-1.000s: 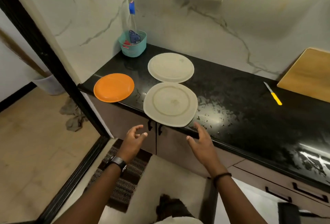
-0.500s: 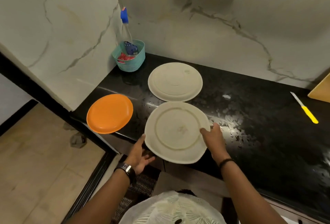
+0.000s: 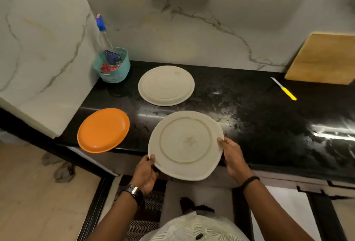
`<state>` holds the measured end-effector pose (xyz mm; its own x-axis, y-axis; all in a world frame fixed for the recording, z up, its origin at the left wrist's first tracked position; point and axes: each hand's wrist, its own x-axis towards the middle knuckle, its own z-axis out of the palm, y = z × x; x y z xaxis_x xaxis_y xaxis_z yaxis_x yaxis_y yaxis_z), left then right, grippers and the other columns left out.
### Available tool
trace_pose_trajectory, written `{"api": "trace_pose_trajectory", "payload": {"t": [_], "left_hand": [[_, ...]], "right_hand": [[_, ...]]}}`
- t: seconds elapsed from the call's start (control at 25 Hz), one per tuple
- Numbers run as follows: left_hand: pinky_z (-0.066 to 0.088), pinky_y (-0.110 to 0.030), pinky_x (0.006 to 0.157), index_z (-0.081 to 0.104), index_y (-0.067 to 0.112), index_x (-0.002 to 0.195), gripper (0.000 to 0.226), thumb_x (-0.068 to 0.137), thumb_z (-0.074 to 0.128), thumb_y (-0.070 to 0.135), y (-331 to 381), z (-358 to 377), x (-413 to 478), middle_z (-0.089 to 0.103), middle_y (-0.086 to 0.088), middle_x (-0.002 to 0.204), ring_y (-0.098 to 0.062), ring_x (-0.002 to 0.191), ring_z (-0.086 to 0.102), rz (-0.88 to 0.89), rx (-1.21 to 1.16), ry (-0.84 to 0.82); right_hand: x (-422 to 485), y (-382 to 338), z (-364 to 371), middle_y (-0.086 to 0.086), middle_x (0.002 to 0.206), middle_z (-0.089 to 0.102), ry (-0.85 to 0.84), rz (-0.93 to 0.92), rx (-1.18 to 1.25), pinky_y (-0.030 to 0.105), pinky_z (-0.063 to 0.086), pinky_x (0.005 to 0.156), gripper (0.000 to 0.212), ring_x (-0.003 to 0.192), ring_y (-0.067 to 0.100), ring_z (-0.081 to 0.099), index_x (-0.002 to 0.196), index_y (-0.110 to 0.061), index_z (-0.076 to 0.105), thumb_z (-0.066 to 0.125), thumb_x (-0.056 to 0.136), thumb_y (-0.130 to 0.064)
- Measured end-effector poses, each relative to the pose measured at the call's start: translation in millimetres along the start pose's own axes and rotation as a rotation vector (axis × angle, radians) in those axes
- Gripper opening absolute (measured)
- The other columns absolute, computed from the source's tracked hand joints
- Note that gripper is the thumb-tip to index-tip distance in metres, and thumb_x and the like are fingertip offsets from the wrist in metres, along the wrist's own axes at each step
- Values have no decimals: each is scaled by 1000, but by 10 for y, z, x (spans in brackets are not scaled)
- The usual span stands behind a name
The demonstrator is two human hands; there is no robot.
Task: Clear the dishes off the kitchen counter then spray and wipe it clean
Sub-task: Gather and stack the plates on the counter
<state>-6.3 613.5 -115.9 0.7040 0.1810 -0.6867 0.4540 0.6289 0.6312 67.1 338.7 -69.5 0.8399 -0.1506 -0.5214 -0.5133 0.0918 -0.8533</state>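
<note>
Cream and a bit stained at its middle, the near plate (image 3: 185, 144) is now held in both hands. A second ago those hands were empty and short of the counter; half a second ago they had only just reached its rim. The left hand (image 3: 145, 173) grips the near-left edge, thumb on top and fingers under. The right hand (image 3: 233, 158) pinches the right edge, thumb over the rim. The plate has come toward the person and hangs well past the front edge of the counter (image 3: 259, 125). I'd say it is coming off, though I can't tell whether its far side still rests on the stone. So the clearing has begun, with one dish of three in hand. The far plate (image 3: 166, 85) lies where it was, behind, and the orange plate (image 3: 103, 130) lies to the left, poking over the edge — neither touched. Wet specks cover the black top to the right. The bottle (image 3: 105, 38) for the spraying stands in the teal basket (image 3: 115, 76) in the corner. A yellow-handled knife (image 3: 284, 88) and a wooden board (image 3: 324, 58) sit off to the right.
</note>
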Motion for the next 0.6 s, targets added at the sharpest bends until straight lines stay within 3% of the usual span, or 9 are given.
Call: {"api": "trace_pose_trajectory", "payload": {"t": [0.2, 0.36, 0.48, 0.6], "left_hand": [[63, -42, 74, 53, 13, 131, 26, 109, 41, 19, -327, 323, -390, 67, -11, 125, -24, 102, 67, -23, 94, -186], [61, -47, 82, 55, 15, 124, 21, 109, 42, 21, -905, 653, -725, 69, -12, 123, -26, 100, 69, -135, 231, -315], [63, -46, 74, 56, 16, 113, 15, 109, 42, 21, -1301, 1054, -987, 69, -13, 117, -23, 89, 73, -181, 381, -424], [61, -44, 73, 55, 15, 118, 17, 109, 42, 21, -1662, 1503, -1215, 72, -11, 116, -24, 91, 73, -206, 509, -524]], "right_hand": [[-847, 266, -742, 12, 108, 74, 184, -20, 148, 50, 57, 86, 20, 93, 29, 68, 119, -12, 67, 54, 105, -20], [-1501, 657, -1532, 7, 104, 75, 361, -4, 213, 42, 60, 79, 16, 97, 29, 69, 113, -20, 69, 55, 105, -20], [-1846, 979, -2155, 11, 109, 75, 502, 4, 299, 40, 59, 75, 17, 99, 32, 69, 114, -19, 71, 57, 104, -21], [-2077, 1271, -2707, 16, 110, 74, 607, 18, 385, 42, 60, 77, 16, 99, 36, 69, 111, -14, 72, 60, 103, -21]]}}
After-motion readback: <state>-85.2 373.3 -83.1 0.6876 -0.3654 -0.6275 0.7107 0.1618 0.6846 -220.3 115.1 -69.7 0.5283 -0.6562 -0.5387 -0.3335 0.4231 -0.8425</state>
